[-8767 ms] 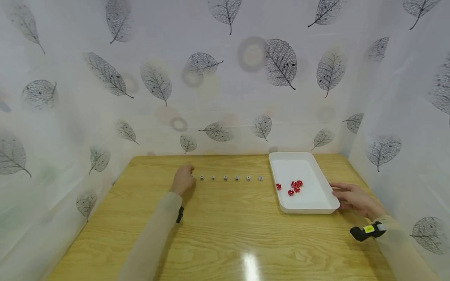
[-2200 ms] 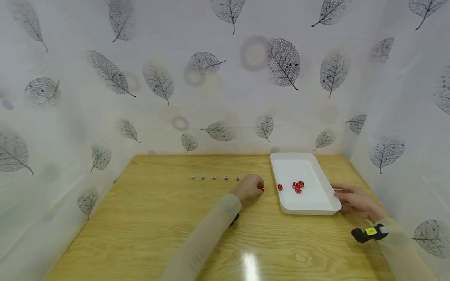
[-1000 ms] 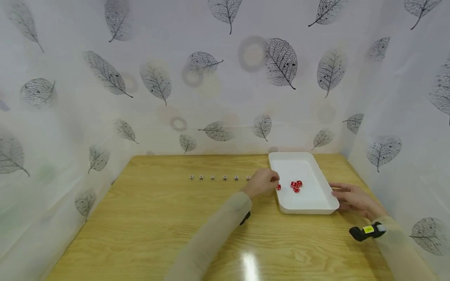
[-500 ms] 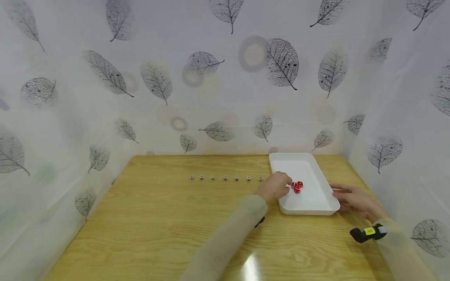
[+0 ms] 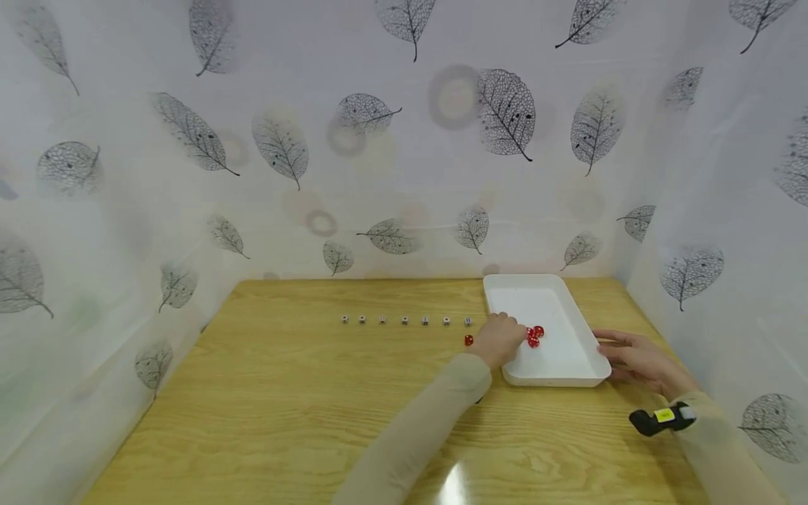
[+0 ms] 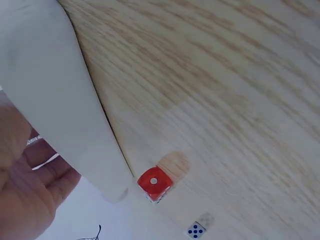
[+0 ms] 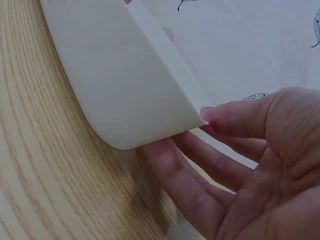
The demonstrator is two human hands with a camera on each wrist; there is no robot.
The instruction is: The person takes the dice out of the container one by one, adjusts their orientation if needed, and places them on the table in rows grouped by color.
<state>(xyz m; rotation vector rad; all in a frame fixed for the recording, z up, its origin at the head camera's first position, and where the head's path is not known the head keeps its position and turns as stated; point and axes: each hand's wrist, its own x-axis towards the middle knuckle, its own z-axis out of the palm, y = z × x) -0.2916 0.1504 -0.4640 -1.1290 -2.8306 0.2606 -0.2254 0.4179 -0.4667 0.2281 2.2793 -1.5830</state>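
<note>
My left hand reaches over the left wall of the white tray, its fingers bent. The wall hides the fingertips in the left wrist view, so whether they hold a die cannot be seen. Beside the hand, red dice lie grouped inside the tray. One red die sits on the table outside the tray, one white pip facing up. It stands just in front of the right-end white die. At the tray's right side, my right hand holds its edge, thumb on the rim and fingers against the outer wall.
Several small white dice form a row across the back of the wooden table. A pale curtain with leaf prints hangs behind and at both sides.
My left hand carried a red die out of the tray and left it before the right-end white die. It then moved right, back over the tray. The right hand stays put.
</note>
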